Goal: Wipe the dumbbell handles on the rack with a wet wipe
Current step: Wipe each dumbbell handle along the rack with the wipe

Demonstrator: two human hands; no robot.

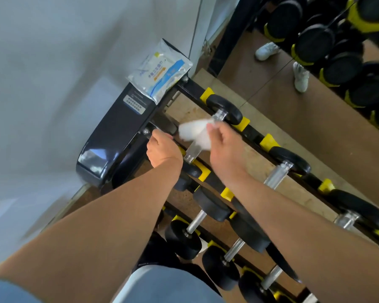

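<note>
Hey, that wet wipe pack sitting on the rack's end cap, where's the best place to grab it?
Probably pinch the wet wipe pack by its lower corner, coming from the rack side: it lies flat, and that corner overhangs the black end cap.

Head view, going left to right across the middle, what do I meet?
Black rack end → left hand → wet wipe → right hand → second dumbbell's handle

Wall [53, 73] left — mirror [315, 106] behind rack [253, 131]
</note>
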